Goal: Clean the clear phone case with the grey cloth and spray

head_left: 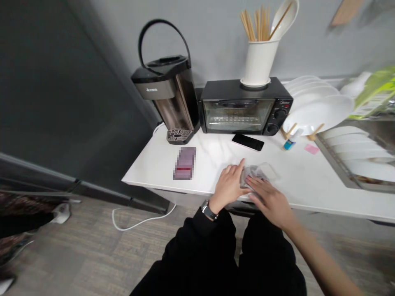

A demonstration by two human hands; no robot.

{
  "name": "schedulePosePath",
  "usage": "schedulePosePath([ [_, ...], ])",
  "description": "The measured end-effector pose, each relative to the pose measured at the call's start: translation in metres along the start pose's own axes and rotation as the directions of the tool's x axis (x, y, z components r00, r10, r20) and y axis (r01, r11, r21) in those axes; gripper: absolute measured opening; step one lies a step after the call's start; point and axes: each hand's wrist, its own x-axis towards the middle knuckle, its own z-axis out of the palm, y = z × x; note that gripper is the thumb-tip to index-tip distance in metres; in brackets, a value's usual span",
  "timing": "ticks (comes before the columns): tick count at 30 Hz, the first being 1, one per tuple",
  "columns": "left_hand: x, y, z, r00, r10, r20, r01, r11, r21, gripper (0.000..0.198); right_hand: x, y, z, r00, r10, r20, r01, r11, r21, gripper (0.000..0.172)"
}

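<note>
A small clear plastic bag or wrapper [261, 172] lies on the white counter [308, 185] near its front edge. My left hand [230, 185], with a watch on the wrist, grips the wrapper's left side. My right hand [271, 201] rests flat on the wrapper's near part, fingers spread. What is inside the wrapper is too blurred to tell.
A black toaster oven [243, 109] with a white utensil holder [259, 61] on top stands at the back, a water boiler [169, 98] to its left. A black phone [247, 142], a small bottle [289, 144], a pink note [311, 149], stacked plates [317, 111] and a dish rack [361, 156] lie around.
</note>
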Motion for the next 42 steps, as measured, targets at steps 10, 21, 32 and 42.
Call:
schedulePosePath([
  [10, 0.000, -0.003, -0.004, 0.999, -0.039, 0.001, 0.039, 0.999, 0.018, 0.100, 0.026, -0.010, 0.000, 1.000, -0.003, 0.020, 0.003, 1.000, -0.009, 0.058],
  [21, 0.003, -0.005, -0.003, 0.999, -0.031, 0.036, 0.030, 1.000, 0.007, 0.100, 0.017, -0.007, -0.014, 0.995, -0.025, 0.092, 0.021, 0.999, 0.043, 0.056],
  [32, 0.003, -0.007, -0.003, 0.999, -0.029, 0.018, 0.029, 0.999, -0.033, 0.110, 0.012, 0.000, -0.012, 0.996, -0.034, 0.078, 0.037, 0.999, -0.025, 0.052],
  [42, 0.000, -0.005, -0.002, 0.999, -0.036, 0.006, 0.036, 0.997, -0.071, 0.111, 0.014, 0.003, -0.006, 0.991, -0.127, 0.036, 0.131, 0.982, -0.137, 0.053],
])
